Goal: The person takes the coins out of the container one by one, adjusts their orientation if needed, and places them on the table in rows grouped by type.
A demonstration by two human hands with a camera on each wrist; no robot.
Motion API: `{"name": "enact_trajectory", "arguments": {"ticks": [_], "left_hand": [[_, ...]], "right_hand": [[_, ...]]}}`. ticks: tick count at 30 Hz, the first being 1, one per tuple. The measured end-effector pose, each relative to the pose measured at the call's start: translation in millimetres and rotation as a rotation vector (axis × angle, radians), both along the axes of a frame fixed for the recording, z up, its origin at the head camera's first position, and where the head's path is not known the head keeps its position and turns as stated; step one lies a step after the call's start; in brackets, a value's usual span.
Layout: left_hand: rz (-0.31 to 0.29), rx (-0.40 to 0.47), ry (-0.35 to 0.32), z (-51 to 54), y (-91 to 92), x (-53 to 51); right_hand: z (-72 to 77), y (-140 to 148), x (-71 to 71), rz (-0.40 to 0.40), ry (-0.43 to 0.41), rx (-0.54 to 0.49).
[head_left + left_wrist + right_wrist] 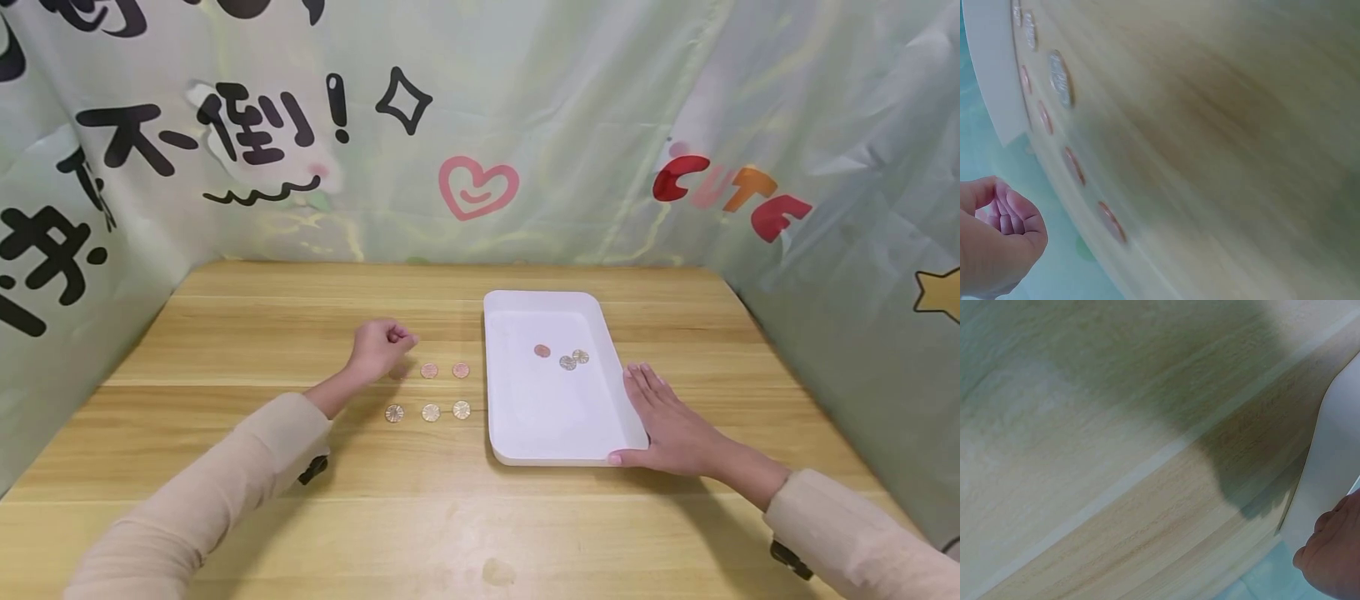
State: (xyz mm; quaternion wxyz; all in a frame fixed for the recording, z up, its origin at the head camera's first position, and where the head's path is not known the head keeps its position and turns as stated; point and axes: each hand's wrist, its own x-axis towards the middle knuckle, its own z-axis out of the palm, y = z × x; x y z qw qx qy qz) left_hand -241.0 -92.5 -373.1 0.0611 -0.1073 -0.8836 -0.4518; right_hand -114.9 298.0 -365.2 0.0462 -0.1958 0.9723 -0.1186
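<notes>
My left hand (pixel 380 350) hovers just above and behind a row of copper-coloured coins (pixel 429 371). Its fingers curl in and meet the thumb, with nothing visible between them. The left wrist view shows several copper coins (pixel 1074 165) in that row; in the head view the hand and wrist partly hide it. Nearer the front lie three silver- or pale gold-toned coins (pixel 431 412). My right hand (pixel 675 429) rests against the right side of a white tray (pixel 525 429), fingers straight along the wall, thumb at the near edge. Inside are one copper coin (pixel 542 351) and two pale, touching coins (pixel 567 363).
A wooden table (pixel 300 542) carries everything. Printed fabric (pixel 570 208) hangs along its back and both sides. Dark wristbands (pixel 313 469) show at the beige sleeve cuffs.
</notes>
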Motion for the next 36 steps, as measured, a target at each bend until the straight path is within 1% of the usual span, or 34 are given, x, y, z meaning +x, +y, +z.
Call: {"name": "enact_trajectory", "arguments": {"ticks": [3,4,5,8,17,22,25,32,36], "left_hand": [[0.011,0.002,-0.032,3.0,8.5,-1.2],[0.018,-0.01,-0.067,5.2,11.8,-1.5],[0.021,-0.006,-0.083,6.6,15.3,-1.9],[0.015,0.009,-0.103,10.1,25.0,-2.1],[-0.024,0.061,-0.082,12.6,48.9,-3.3],[-0.038,0.091,-0.074,15.8,62.6,-1.9],[-0.052,0.113,-0.074,19.3,71.3,-1.1],[-0.086,0.157,-0.088,31.1,95.7,-1.0],[-0.125,0.181,-0.077,38.4,112.3,-0.5]], "right_hand": [[0.2,0,-0.2,0.0,0.0,-0.001],[0.2,0,-0.3,0.0,-0.001,-0.001],[0.3,0,-0.3,0.0,-0.001,-0.001],[0.6,0,-0.4,-0.003,-0.001,-0.004],[3.2,-1,-0.5,-0.006,-0.01,-0.006],[4.0,0,-0.5,-0.005,-0.008,-0.006],[3.7,0,-0.4,-0.004,-0.005,-0.005],[1.8,0,-0.1,-0.006,-0.003,-0.012],[-0.1,0,0.2,-0.005,-0.003,-0.012]]}}
